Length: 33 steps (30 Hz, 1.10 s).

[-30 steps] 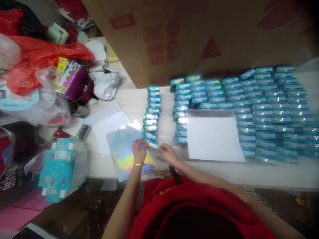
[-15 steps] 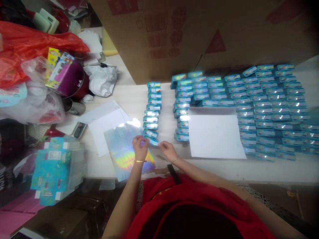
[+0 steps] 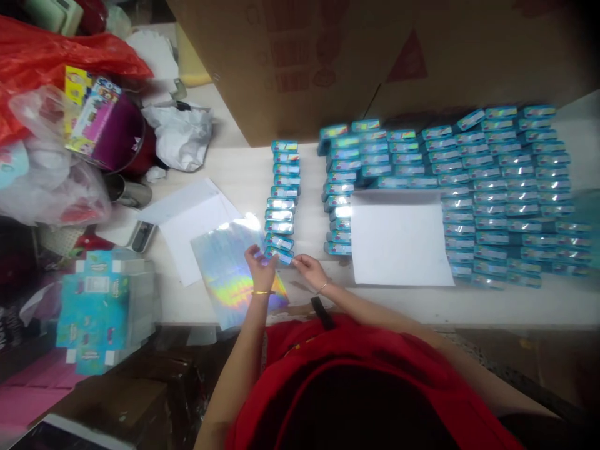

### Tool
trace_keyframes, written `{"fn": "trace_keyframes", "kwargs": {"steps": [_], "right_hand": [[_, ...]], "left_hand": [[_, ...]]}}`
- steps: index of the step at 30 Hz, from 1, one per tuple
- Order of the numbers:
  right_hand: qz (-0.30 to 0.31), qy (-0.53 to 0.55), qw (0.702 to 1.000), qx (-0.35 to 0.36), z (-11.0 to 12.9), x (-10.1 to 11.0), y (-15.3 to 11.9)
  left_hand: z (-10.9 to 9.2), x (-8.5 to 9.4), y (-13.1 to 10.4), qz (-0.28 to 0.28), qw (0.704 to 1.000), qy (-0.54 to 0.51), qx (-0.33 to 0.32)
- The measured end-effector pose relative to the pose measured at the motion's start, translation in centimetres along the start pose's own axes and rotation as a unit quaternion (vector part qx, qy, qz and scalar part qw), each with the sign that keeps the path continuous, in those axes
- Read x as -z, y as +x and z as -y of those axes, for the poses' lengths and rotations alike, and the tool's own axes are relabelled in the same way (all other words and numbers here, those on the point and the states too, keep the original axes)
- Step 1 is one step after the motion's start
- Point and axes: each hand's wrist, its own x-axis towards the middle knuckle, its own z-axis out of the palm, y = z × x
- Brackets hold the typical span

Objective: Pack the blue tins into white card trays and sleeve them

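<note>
A row of small blue boxes point(image 3: 284, 190) with shiny strips on their tops runs up the table. At its near end, a slightly turned blue box point(image 3: 280, 255) lies between my hands. My left hand point(image 3: 260, 269) is at its left end, thumb by the box's near edge and the other fingers raised apart. My right hand point(image 3: 311, 273) has thumb and fingertips pinched together at the box's right end; what is between them is too small to make out. Under my left hand lies a rainbow-shiny sheet point(image 3: 225, 269).
Many more blue boxes point(image 3: 490, 200) stand in rows to the right, beside a white sheet point(image 3: 400, 240). Behind rises a large cardboard box point(image 3: 300, 56). On the left are white papers point(image 3: 180, 219), flattened blue cartons point(image 3: 96, 306), a metal cup point(image 3: 134, 192) and plastic bags point(image 3: 60, 181).
The pale strip stretched between my hands now appears to lie along the near box. My left fingers have spread away from the thumb. The whole view has shifted slightly.
</note>
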Motion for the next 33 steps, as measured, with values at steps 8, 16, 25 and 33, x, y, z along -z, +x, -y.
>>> {"fn": "trace_keyframes", "kwargs": {"steps": [8,16,25,33], "right_hand": [[0.055,-0.112,0.992,0.024,0.7,-1.8,-2.7],[0.17,-0.237,0.955,-0.046,2.3,-1.1,-1.3],[0.17,-0.266,0.949,0.001,5.3,12.6,-9.8],[0.049,-0.105,0.993,-0.002,6.1,21.3,-19.7]], "left_hand": [[0.5,0.4,1.2,0.101,0.989,-0.068,0.085],[-0.3,1.9,3.2,0.195,0.973,-0.038,0.119],[-8.9,-5.3,-4.3,0.192,0.978,0.079,-0.022],[-10.7,-14.8,-14.4,0.289,0.946,-0.051,0.139]]}}
